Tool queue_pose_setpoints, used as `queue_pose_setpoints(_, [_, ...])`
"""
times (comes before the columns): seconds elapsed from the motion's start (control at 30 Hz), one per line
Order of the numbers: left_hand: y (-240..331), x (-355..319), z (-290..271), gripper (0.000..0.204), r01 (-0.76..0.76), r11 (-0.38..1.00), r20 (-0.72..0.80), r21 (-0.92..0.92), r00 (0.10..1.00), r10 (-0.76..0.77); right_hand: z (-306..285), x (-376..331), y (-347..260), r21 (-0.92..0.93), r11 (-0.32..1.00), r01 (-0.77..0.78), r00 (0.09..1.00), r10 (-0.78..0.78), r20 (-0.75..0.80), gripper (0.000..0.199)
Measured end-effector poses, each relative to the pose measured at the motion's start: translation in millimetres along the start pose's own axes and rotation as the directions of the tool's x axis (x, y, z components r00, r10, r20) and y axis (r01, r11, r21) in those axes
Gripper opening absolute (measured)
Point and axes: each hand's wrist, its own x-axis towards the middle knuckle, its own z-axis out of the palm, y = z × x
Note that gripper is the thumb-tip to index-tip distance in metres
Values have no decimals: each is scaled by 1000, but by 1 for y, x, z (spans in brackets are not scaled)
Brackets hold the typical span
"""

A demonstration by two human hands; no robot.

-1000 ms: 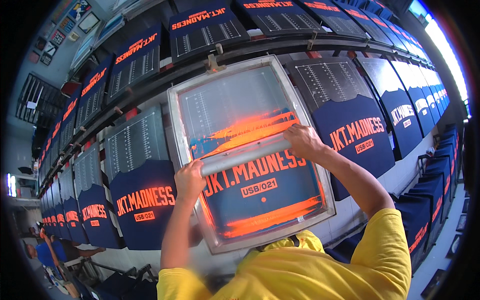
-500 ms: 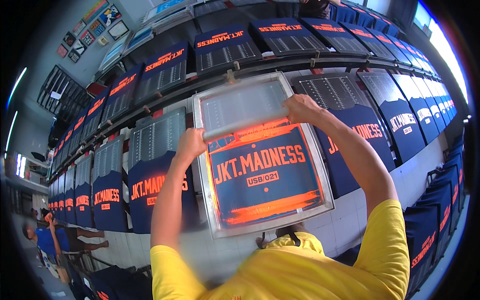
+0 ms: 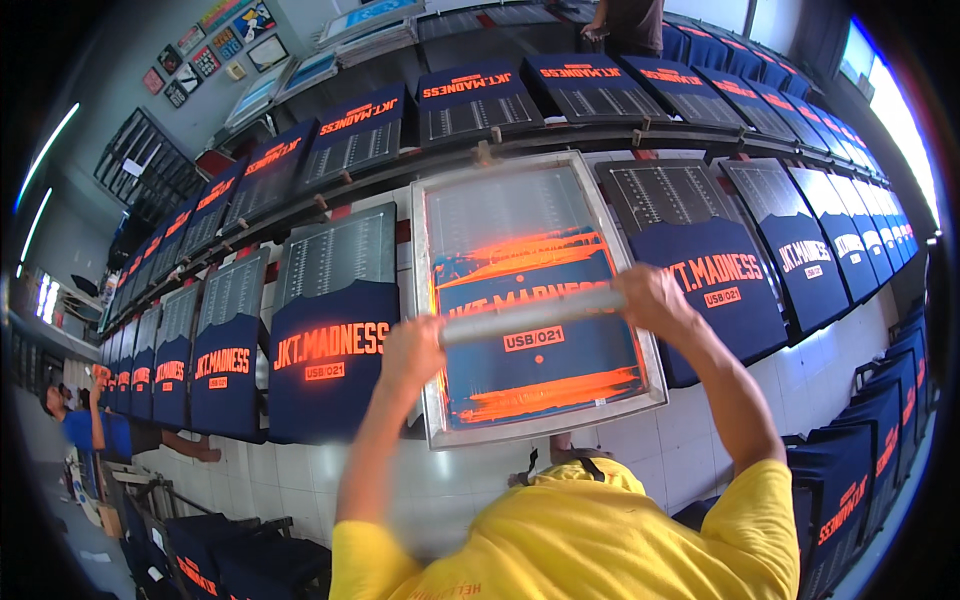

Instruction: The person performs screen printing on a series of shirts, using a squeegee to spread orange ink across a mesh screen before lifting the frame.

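Half a second ago both hands were up near the top of the frame; now they have come down to the middle, pulling the squeegee [image 3: 530, 316] with them. It lies across the printing screen [image 3: 535, 290], which sits flat on a blue shirt on the long worktop [image 3: 700, 400]. The left hand [image 3: 412, 352] and right hand [image 3: 650, 296] each have fingers wrapped tight around one end. The bar looks stiff and light, maybe slippery with orange ink, so the ends are best to hold. Printed shirts [image 3: 330, 350] lie close on both sides, leaving room only up and down.
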Motion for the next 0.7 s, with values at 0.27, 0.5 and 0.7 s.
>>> queue_pose_setpoints(0.27, [33, -122, 66, 31, 84, 992, 12, -94, 996, -83, 61, -125, -37, 78, 996, -40, 999, 39, 16, 31])
queue_pose_setpoints(0.5, [47, -158, 96, 40, 31, 997, -13, -73, 999, -32, 66, -157, -58, 31, 999, -27, 998, 25, 59, 42])
queue_pose_setpoints(0.7, [63, -167, 81, 54, 71, 992, 128, -103, 990, -58, 64, -170, -65, 117, 989, -93, 989, 78, 124, 62])
